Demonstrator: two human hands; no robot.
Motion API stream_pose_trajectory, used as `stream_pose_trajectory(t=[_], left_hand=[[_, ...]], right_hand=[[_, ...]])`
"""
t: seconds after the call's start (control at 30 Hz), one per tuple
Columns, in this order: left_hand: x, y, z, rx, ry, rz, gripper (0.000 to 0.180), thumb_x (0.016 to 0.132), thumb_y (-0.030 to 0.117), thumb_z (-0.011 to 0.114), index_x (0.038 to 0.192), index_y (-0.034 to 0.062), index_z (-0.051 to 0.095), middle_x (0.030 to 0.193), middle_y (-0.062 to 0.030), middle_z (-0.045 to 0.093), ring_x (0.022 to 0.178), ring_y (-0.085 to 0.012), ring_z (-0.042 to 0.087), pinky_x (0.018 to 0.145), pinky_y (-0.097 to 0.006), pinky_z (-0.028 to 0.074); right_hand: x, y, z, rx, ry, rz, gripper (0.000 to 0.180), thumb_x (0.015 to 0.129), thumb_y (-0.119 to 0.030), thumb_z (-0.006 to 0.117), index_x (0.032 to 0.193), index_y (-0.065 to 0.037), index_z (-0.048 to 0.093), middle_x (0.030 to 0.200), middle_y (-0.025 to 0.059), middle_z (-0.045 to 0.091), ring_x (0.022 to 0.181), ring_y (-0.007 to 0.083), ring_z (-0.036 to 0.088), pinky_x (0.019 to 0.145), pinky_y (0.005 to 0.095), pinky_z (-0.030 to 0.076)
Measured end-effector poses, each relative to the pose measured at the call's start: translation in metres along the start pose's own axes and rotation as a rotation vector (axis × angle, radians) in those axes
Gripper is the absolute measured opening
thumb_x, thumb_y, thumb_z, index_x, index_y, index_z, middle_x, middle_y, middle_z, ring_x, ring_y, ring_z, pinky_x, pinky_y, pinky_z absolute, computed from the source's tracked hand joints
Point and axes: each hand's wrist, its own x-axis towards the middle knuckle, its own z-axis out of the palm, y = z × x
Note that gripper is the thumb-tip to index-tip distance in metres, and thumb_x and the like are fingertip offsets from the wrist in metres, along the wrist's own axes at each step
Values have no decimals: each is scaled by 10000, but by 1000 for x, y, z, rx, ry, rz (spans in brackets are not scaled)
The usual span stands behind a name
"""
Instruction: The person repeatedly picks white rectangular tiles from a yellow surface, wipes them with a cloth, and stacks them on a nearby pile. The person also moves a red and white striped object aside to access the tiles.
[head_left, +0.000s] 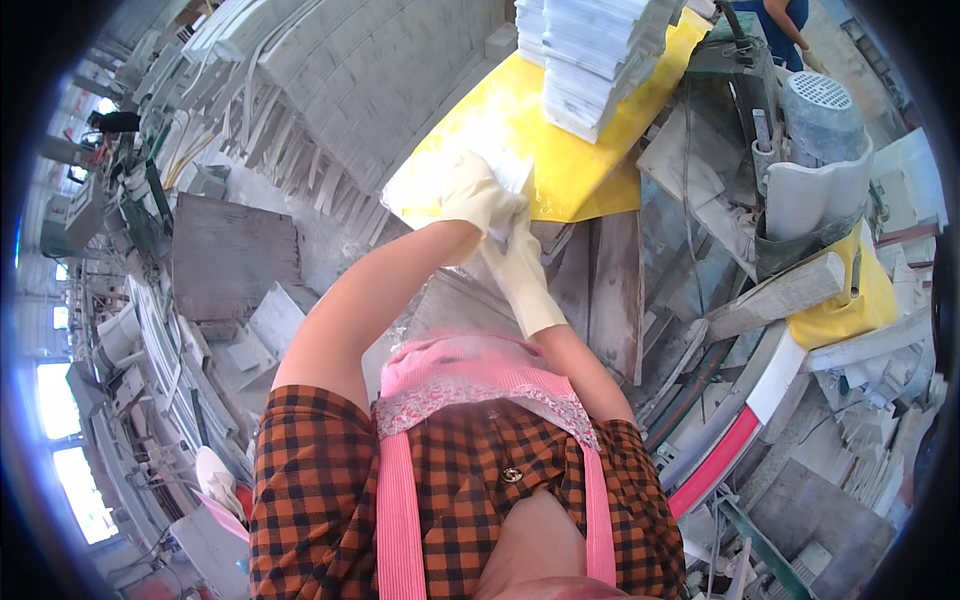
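Both my hands wear pale rubber gloves and meet at the near edge of a yellow table. My left hand is closed over a white flat piece lying on the yellow surface. My right hand comes up from below and grips the same white piece at its near edge. Farther back on the table stands a tall stack of white slabs. How the fingers sit under the piece is hidden.
Rows of white stone strips lean at the upper left. A grey machine with a round motor housing stands right of the table. Another person is at the top right. Broken slabs and planks lie around.
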Motion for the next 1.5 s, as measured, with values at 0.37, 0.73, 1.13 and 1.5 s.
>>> stream_pose_trajectory(t=[0.37,0.73,1.13,1.5], left_hand=[[54,-27,-59,651,-133,536,1207,605,494,881,1539,-43,337,1330,-262,593,1190,-386,626,1002,-417,520],[66,-110,16,-1416,111,447,848,1015,560,576,1604,23,288,1654,-170,303,1515,-279,316,1239,-391,258],[68,-116,28,-662,375,312,570,1042,326,498,1496,-17,451,1536,-227,442,1443,-343,390,1210,-416,273],[39,-57,-58,633,261,700,1078,773,440,777,1514,-176,294,1522,-357,423,1510,-414,331,1270,-457,222]], right_hand=[[35,5,-34,384,-337,146,307,1026,-260,652,1026,23,770,1031,107,786,996,200,732,918,312,550],[150,32,-10,818,-456,26,656,1123,-477,295,1574,-5,360,1552,141,468,1427,227,442,1210,359,317],[129,11,-1,662,-304,-14,642,1112,-453,385,1549,17,403,1574,144,448,1443,238,432,1201,358,338],[136,15,-6,408,-263,-126,613,1100,-437,423,1500,26,470,1571,160,453,1464,235,404,1227,346,289]])
